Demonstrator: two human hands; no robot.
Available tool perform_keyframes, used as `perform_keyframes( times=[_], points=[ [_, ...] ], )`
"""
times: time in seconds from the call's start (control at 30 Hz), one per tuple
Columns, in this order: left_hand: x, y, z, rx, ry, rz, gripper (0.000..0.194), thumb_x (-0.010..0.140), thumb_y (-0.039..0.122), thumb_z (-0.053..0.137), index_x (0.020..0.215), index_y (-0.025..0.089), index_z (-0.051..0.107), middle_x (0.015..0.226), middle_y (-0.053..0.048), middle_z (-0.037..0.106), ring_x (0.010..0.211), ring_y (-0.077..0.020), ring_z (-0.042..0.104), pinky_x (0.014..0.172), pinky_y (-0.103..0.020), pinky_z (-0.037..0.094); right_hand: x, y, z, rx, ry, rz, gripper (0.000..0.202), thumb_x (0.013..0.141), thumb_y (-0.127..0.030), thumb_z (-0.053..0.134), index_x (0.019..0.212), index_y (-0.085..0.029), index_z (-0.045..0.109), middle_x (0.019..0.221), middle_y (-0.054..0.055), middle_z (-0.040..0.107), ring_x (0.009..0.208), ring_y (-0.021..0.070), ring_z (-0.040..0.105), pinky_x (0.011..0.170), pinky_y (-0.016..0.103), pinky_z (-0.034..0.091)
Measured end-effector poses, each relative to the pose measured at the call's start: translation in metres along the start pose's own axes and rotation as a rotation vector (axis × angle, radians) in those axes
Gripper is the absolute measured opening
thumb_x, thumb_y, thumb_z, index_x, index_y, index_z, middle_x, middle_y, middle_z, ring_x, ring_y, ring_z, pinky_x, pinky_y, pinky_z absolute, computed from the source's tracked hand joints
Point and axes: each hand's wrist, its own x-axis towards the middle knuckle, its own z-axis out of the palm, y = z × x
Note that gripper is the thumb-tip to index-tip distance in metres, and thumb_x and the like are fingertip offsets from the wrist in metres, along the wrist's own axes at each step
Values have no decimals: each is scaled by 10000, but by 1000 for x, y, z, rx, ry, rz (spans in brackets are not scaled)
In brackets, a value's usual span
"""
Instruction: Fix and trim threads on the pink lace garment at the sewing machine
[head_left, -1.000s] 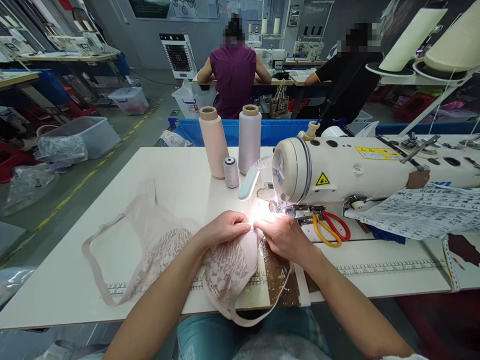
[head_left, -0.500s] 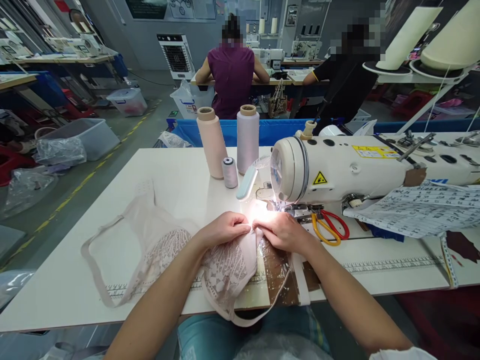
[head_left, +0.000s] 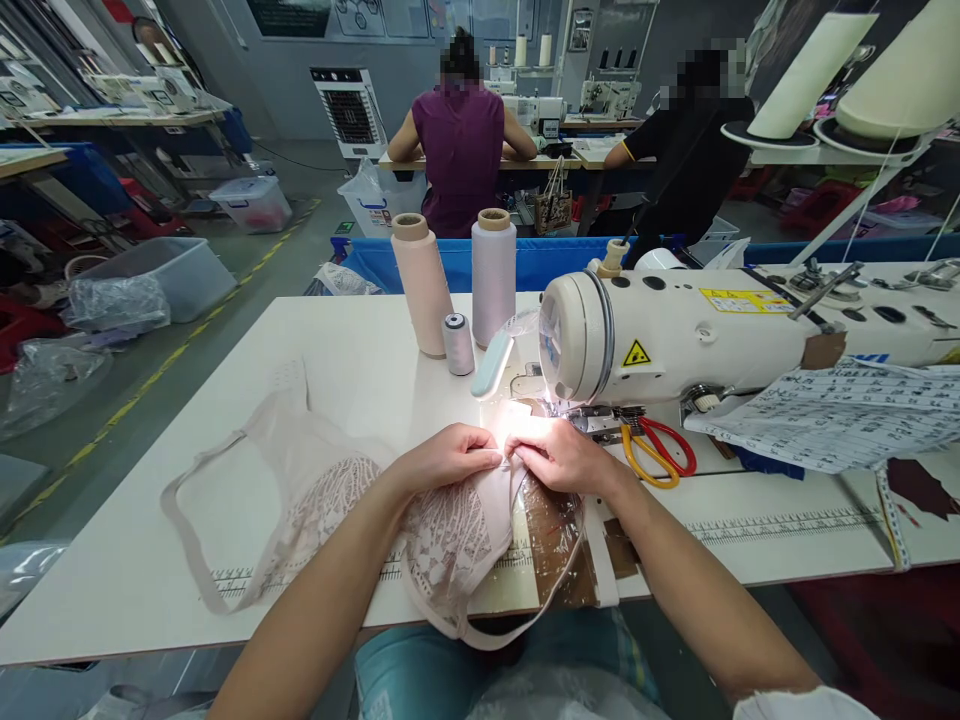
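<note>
A pale pink lace bra (head_left: 457, 550) lies across the table, one cup below my hands and its band and a strap looped out to the left. My left hand (head_left: 457, 455) pinches the bra's upper edge between thumb and fingers. Close beside it, my right hand (head_left: 551, 455) grips the same edge, fingers bent and pressed together. Both hands are just in front of the needle area of a white sewing machine (head_left: 652, 335), where a bright lamp washes out detail. A thin strap curves down over the table's front edge. The fingertips' exact hold is partly hidden by glare.
Two large thread cones (head_left: 493, 280) and a small spool (head_left: 458, 344) stand behind my hands. Scissors (head_left: 651, 455) with yellow and red handles lie right of my right hand. A printed sheet (head_left: 840, 410) hangs by the machine. Two people sit at machines farther back.
My right hand's fingers have curled in slightly at the bra's edge. My left hand and the bra stay nearly still; the view shifts a little.
</note>
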Motion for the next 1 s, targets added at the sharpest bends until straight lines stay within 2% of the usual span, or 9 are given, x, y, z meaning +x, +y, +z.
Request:
perform_keyframes(
  times=[0.5,1.0],
  points=[
    [0,1,-1,-15,-4,-41,287,824,386,512,657,162,449,588,50,322,519,-77,273,471,-222,184,-5,-1,2,32,38,-13,254,793,-47,471,854,-181,678,827,30,667,772,145,585,705,224,416],
    [-1,2,-1,-21,2,-43,304,812,393,527,631,169,427,577,54,318,508,-76,270,468,-222,180,-6,-4,2,12,38,6,239,809,-64,467,846,-174,675,821,35,661,763,147,577,700,231,411]
  ],
)
